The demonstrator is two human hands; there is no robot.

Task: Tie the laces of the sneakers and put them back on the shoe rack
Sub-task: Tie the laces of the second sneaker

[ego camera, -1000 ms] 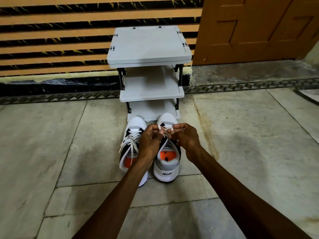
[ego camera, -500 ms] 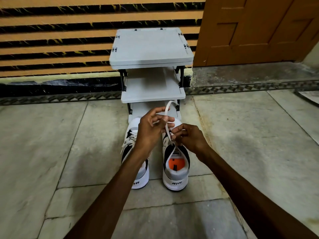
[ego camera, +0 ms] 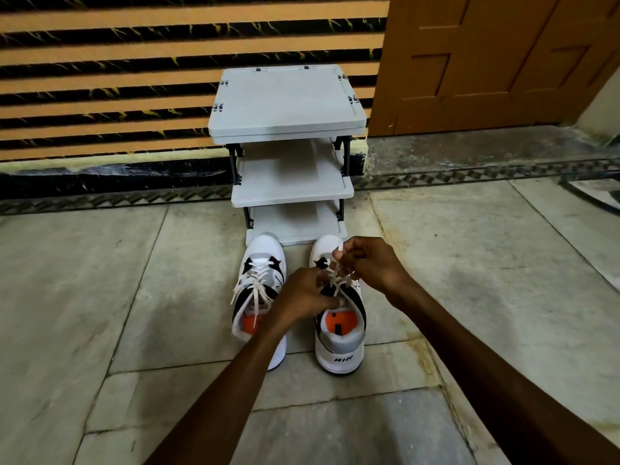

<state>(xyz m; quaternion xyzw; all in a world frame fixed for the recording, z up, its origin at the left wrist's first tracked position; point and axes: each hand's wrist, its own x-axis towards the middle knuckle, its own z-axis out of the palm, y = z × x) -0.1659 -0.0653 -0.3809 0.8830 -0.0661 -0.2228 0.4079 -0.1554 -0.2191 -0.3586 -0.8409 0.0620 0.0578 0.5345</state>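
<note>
White laces pinched in both hands above the right-side sneaker, on a grey stone floor.

At nine o'clock of the pair, the white, black and grey left-side sneaker (ego camera: 260, 297) with an orange insole stands on the grey stone tile floor (ego camera: 100, 297), its white laces (ego camera: 256, 290) loose and spread over the tongue. Just beside it at three o'clock, the left hand (ego camera: 302, 298) is closed on a strand of the white lace (ego camera: 333, 278) of the matching right-side sneaker (ego camera: 339, 325), heel marked AIR. The right hand (ego camera: 367, 263), at one o'clock of the left, grips the lace's other end between fingertips. At twelve o'clock of both shoes stands the pale grey three-tier plastic shoe rack (ego camera: 288, 105), against an orange-and-black striped wall (ego camera: 117, 78); a brown wooden door (ego camera: 486, 62) lies at its three o'clock.
</note>
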